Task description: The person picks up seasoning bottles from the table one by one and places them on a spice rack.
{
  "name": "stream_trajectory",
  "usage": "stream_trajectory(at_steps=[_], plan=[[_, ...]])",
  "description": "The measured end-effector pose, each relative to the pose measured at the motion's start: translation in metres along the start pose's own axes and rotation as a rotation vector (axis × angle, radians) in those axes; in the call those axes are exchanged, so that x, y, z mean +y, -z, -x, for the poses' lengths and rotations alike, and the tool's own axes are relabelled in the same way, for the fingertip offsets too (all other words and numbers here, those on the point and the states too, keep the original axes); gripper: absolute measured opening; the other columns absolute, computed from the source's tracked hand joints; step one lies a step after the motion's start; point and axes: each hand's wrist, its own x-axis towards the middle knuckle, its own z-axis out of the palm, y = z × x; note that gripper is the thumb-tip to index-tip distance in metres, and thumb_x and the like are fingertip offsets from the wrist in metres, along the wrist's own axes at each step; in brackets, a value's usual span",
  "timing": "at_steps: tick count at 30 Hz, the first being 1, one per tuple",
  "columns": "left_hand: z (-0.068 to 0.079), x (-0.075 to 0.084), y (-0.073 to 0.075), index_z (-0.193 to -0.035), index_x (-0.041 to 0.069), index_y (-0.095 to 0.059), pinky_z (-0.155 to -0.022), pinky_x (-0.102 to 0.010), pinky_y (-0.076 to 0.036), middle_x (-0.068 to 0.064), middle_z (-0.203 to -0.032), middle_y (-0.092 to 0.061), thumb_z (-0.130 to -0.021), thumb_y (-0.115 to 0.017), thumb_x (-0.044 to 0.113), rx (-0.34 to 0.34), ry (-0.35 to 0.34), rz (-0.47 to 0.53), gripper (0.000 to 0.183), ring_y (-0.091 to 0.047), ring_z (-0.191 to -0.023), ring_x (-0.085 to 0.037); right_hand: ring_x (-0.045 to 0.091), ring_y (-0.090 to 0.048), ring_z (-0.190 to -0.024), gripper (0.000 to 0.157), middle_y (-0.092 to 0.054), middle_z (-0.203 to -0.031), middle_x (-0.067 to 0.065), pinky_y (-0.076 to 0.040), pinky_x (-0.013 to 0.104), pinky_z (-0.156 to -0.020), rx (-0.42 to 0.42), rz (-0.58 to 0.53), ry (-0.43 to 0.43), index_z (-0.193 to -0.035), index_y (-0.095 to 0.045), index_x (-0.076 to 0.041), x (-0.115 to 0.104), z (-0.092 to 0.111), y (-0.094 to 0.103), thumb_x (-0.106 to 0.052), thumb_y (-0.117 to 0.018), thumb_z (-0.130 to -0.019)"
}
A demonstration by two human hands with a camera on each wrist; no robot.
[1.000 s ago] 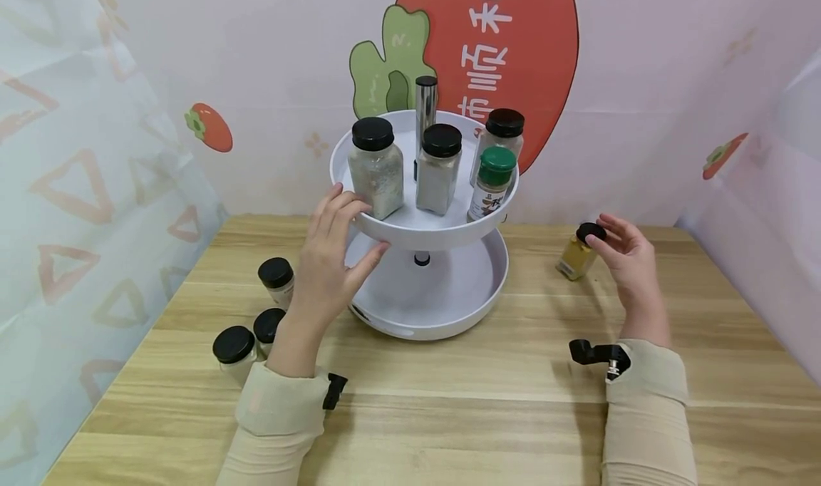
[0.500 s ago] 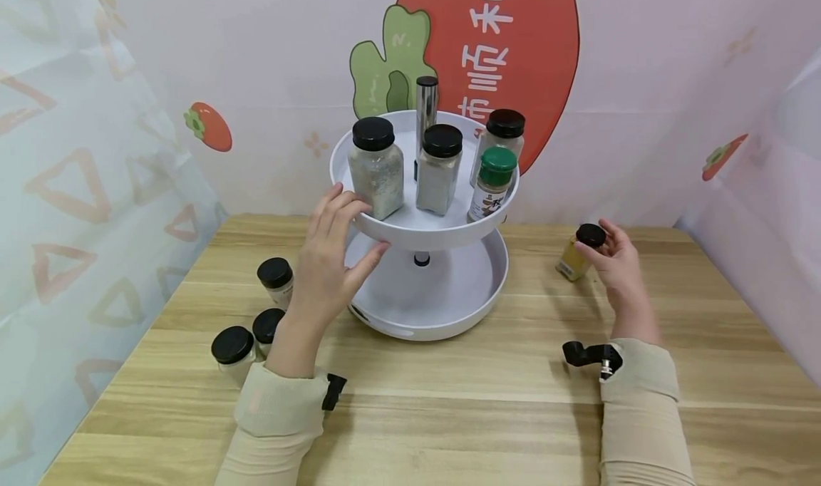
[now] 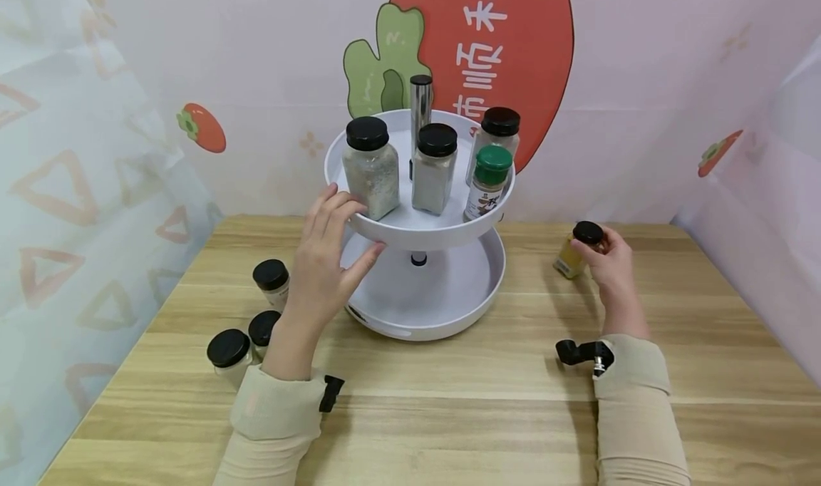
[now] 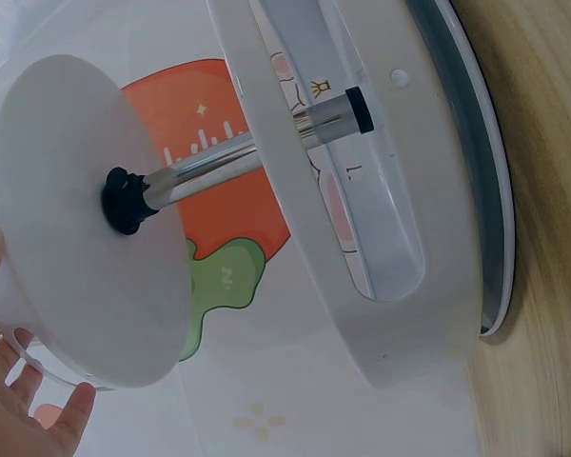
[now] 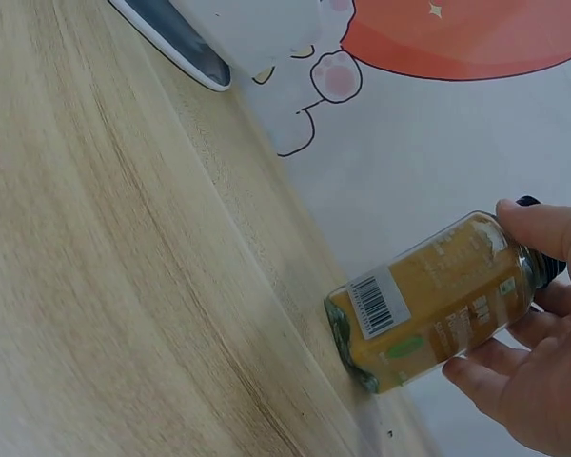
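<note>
In the head view my left hand (image 3: 321,272) grips the rim of the upper tray (image 3: 410,240) of a white two-tier turntable, fingers over the edge and thumb below it. From underneath, the left wrist view has the upper tray (image 4: 86,286) on its metal post. My right hand (image 3: 614,261) holds a spice jar (image 3: 569,258) of yellow powder with a black lid, right of the turntable. Thumb and fingers lie on opposite sides of the jar (image 5: 428,305) near its neck in the right wrist view; its base is right at the tabletop.
On the upper tray stand several jars, including a large black-lidded one (image 3: 372,176) and a green-lidded one (image 3: 487,179). The lower tray (image 3: 442,293) sits beneath. Left of my left forearm are black-lidded jars (image 3: 229,350), partly hidden. A printed backdrop (image 3: 269,58) rises behind the wooden table (image 3: 462,415).
My right hand has moved slightly left and closed around the yellow jar, which stays in about the same place. My left hand keeps its hold on the tray rim.
</note>
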Motion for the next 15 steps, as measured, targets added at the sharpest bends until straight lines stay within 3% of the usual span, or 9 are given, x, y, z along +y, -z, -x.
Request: stream_trajectory(at_steps=[7, 15], plan=[[0.0012, 0.0009, 0.0003, -0.128, 0.0, -0.053, -0.127, -0.037, -0.026, -0.016, -0.138, -0.053, -0.084, -0.079, 0.018, 0.008, -0.001, -0.002, 0.053, -0.034, -0.146, -0.032, -0.005, -0.046, -0.099, 0.03, -0.051, -0.101, -0.024, -0.042, 0.004, -0.08, 0.027, 0.04, -0.018, -0.121, -0.054, -0.024, 0.0012, -0.0008, -0.002, -0.017, -0.067, -0.095], [0.0008, 0.0009, 0.0006, -0.127, 0.0, -0.053, -0.128, -0.037, -0.026, -0.016, -0.138, -0.053, -0.085, -0.079, 0.018, 0.007, -0.005, -0.006, 0.053, -0.034, -0.146, -0.031, -0.001, -0.047, -0.093, 0.026, -0.054, -0.094, -0.02, -0.044, 0.004, -0.074, 0.09, -0.056, -0.026, -0.102, -0.057, -0.028, -0.0016, 0.0014, -0.0032, -0.007, -0.069, -0.091]])
